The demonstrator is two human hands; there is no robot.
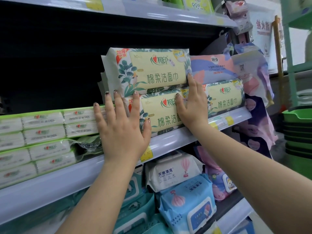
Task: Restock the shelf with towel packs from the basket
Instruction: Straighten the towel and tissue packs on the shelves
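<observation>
lower towel pack [160, 114] — long axis sideways, pressed between flat left hand [121, 125] and right hand [192, 105], fingers straight — upper towel pack [152, 71] just above both.

Pale yellow panels with green leaf prints and red corner tags on the white towel packs [148, 71]. Pastel pink, blue and lilac shapes on the pack [214, 68] to the right; white tissue bundles [43, 129] edged in bright green. Dark-tipped nails on the fingers [116, 105]; green baskets [297, 115]; pale grey shelf [177, 139] with yellow tags [146, 155].
</observation>
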